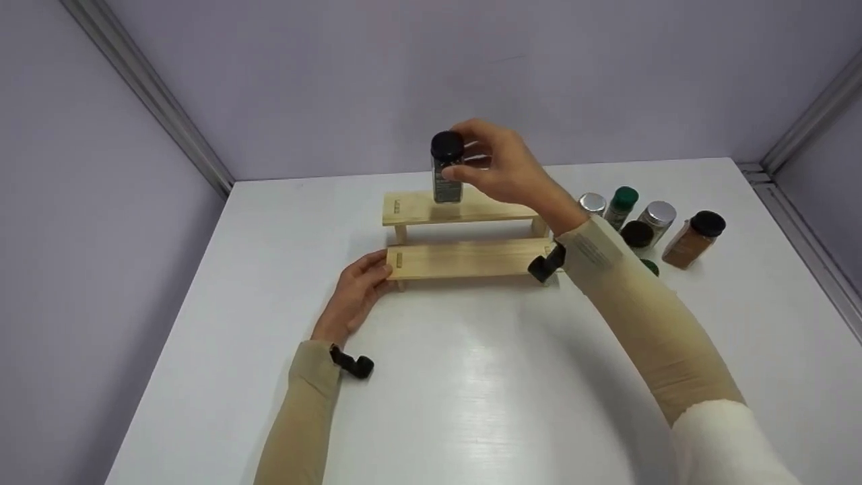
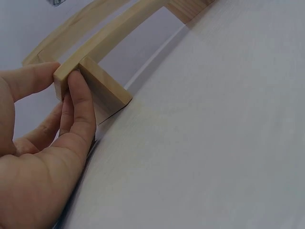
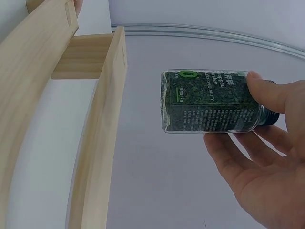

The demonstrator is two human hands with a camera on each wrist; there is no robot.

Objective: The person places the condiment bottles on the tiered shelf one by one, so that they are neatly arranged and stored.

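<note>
Between its thumb and fingers my right hand holds a spice jar with a black cap, upright above the left part of a wooden rack's rear shelf. In the right wrist view the glass jar shows dark green flakes and a label with the word "parsley". The rack has a higher rear shelf and a lower front shelf. At the front shelf's left end, my left hand pinches the board; the left wrist view shows the thumb on top and fingers underneath, beside the leg.
Right of the rack stand several more spice jars: a silver-capped one, a green-capped one, and a black-capped jar with brown contents. My right forearm partly hides some. The white table meets a pale wall behind.
</note>
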